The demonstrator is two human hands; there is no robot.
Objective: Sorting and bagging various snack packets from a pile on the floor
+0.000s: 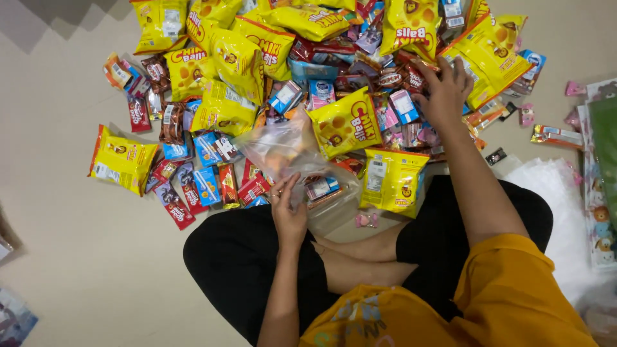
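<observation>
I sit cross-legged on a pale floor before a heap of snack packets. My left hand (287, 209) pinches the rim of a clear plastic bag (283, 151) that lies open toward the heap, with a yellow snack bag (347, 124) at its mouth. My right hand (443, 90) reaches far out into the pile, fingers spread and pressing down on small red and brown packets (402, 77). Whether it grips one I cannot tell. Another yellow snack bag (391, 182) lies by my right knee.
Yellow puffed-snack bags (122, 159), small blue cartons (207, 185) and red wrappers (177, 209) cover the floor ahead. A stack of clear plastic bags (546, 186) and colourful printed sheets (598, 193) lie at the right. A small pink candy (367, 220) sits near my shin.
</observation>
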